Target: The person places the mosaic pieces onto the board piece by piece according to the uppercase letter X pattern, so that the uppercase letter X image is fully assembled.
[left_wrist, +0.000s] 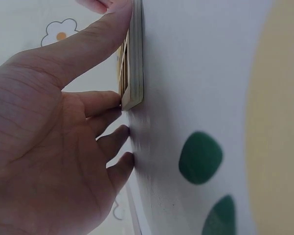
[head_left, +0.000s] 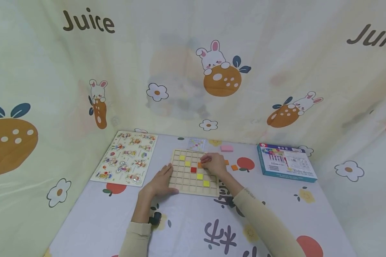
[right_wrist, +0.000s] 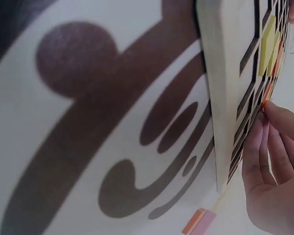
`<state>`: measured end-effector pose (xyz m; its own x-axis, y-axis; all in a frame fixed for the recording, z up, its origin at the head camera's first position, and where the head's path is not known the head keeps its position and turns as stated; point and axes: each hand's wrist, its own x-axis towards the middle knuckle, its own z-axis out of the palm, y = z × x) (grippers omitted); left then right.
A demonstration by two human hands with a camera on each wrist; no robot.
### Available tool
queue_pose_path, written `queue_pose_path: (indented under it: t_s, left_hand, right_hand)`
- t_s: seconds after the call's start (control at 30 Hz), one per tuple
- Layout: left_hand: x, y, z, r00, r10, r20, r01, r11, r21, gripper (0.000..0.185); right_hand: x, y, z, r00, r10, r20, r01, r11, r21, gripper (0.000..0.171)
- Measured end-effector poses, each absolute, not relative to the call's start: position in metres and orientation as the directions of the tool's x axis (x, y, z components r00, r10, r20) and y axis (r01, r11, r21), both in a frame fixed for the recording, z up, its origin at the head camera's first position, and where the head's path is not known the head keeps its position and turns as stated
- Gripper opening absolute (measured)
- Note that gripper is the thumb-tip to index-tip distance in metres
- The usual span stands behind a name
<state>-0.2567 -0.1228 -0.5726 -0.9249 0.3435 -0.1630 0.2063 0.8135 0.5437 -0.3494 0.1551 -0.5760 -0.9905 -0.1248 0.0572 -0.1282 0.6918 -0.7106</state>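
A wooden grid board (head_left: pixel 183 180) lies on the table between both hands. Several yellow tiles (head_left: pixel 199 176) form a slanting line across its cells, with a red tile (head_left: pixel 193 170) in the middle. The left hand (head_left: pixel 159 182) braces the board's near left corner, its thumb along the front edge and its fingers fairly straight by the left side. Over the upper right cells, the right hand (head_left: pixel 213 165) pinches an orange tile (right_wrist: pixel 267 93) between thumb and fingertips, right at the grid. This hand hides the board's upper right part.
Loose orange tiles (head_left: pixel 234 167) lie right of the board, below a pink block (head_left: pixel 226 148). A pattern card (head_left: pixel 197 144) lies behind the board. To the left is a picture puzzle board (head_left: pixel 125 157); a blue-edged box (head_left: pixel 286 162) sits at the right.
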Motion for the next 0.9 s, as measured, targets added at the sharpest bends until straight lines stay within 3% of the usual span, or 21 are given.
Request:
queue_pose_path:
  t_s: [0.33,0.9]
  left_hand:
    - [-0.255,-0.122,-0.573,-0.925,0.345,-0.162,0.206,0.811,0.548,0.109]
    - [-0.255,-0.12,-0.573,-0.927,0.338,-0.163,0.201,0.815,0.543,0.108]
  right_hand:
    - [-0.341,0.17,-0.571,-0.995,-0.088,0.042,-0.091,0.681,-0.727,0.018]
    - [-0.33,0.243,-0.565,-0.995,0.092,0.044,0.036,0.721,-0.692,0.017]
